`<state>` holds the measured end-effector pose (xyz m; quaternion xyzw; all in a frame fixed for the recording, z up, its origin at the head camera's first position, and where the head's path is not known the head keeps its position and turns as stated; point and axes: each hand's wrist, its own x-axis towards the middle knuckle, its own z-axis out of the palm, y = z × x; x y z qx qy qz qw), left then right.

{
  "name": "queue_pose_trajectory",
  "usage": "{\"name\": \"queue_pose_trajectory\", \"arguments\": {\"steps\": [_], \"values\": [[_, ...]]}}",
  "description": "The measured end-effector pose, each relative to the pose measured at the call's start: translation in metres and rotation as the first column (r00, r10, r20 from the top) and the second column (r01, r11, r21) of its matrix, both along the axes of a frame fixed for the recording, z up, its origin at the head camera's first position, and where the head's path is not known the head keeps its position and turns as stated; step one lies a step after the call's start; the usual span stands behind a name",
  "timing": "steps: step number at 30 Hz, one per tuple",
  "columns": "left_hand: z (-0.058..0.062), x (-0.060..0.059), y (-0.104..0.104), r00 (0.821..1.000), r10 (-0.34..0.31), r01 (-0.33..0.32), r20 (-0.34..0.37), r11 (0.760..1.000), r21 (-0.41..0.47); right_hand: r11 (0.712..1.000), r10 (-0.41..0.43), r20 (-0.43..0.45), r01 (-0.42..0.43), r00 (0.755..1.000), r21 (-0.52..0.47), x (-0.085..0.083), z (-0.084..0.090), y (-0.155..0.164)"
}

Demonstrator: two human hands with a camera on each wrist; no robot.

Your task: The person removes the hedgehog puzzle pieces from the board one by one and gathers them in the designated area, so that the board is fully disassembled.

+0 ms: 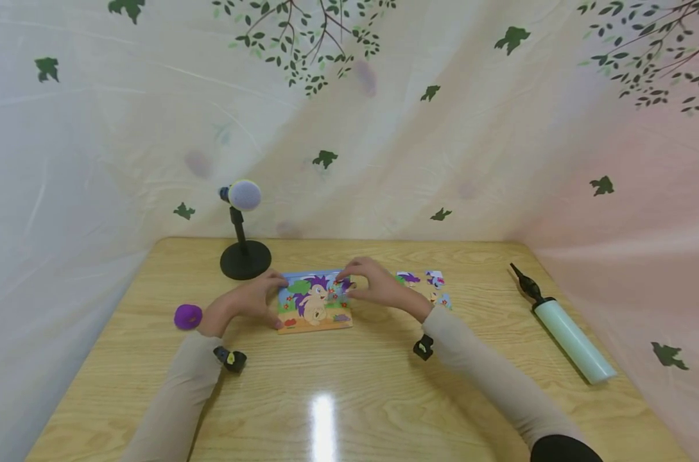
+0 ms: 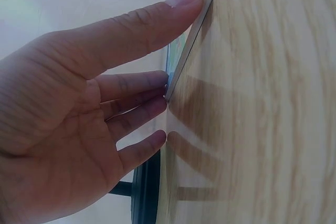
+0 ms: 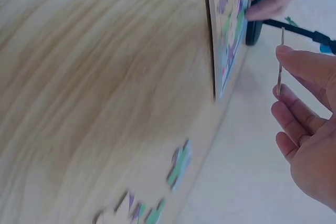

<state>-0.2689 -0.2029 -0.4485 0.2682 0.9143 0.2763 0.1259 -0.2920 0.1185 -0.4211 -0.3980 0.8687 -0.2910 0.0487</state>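
Observation:
A picture puzzle board (image 1: 314, 308) with a purple-spined hedgehog lies on the wooden table. At its left side, my left hand (image 1: 253, 299) holds it, the thumb near the front corner and the fingers at the far corner. In the left wrist view the thumb (image 2: 152, 27) rests at the board's edge. My right hand (image 1: 378, 285) is over the board's right end. Its thumb and fingers pinch a thin puzzle piece (image 3: 280, 69), seen edge-on in the right wrist view. Several loose puzzle pieces (image 1: 434, 278) lie right of the board, partly hidden by my right forearm.
Behind the left hand stands a round-headed device on a black stand (image 1: 245, 260). A purple lump (image 1: 188, 316) sits left of my left wrist. On the right side of the table lies a pale green cylinder with a black nozzle (image 1: 574, 340). A leaf-patterned curtain (image 1: 384, 160) hangs behind.

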Motion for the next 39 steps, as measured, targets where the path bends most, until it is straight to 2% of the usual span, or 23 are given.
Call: {"name": "queue_pose_trajectory", "arguments": {"steps": [6,18,25,28,32,39], "values": [[0.001,0.000,0.000,1.000,0.000,0.000,0.001,1.000,0.002,0.998,-0.046,0.022,0.046,0.999,0.031,-0.003,0.005,0.024],[0.000,-0.001,-0.001,1.000,0.002,-0.002,0.016,1.000,0.000,0.997,-0.058,0.039,0.056,0.998,0.052,0.000,0.000,0.061],[-0.001,-0.001,-0.001,1.000,0.007,-0.007,0.026,1.000,0.013,0.995,-0.058,0.054,0.053,0.997,0.090,0.000,-0.010,0.070],[0.000,0.000,-0.001,1.000,0.007,-0.008,0.023,1.000,0.014,0.993,-0.056,0.035,0.052,0.998,0.109,0.000,-0.012,0.074],[0.000,0.000,-0.001,1.000,0.005,-0.006,0.021,1.000,0.010,0.992,-0.053,0.015,0.051,0.998,0.114,0.002,-0.015,0.077],[-0.001,-0.002,-0.001,1.000,0.001,-0.001,0.021,1.000,0.020,0.992,-0.050,0.030,0.046,0.998,0.117,0.002,-0.019,0.080]]}}
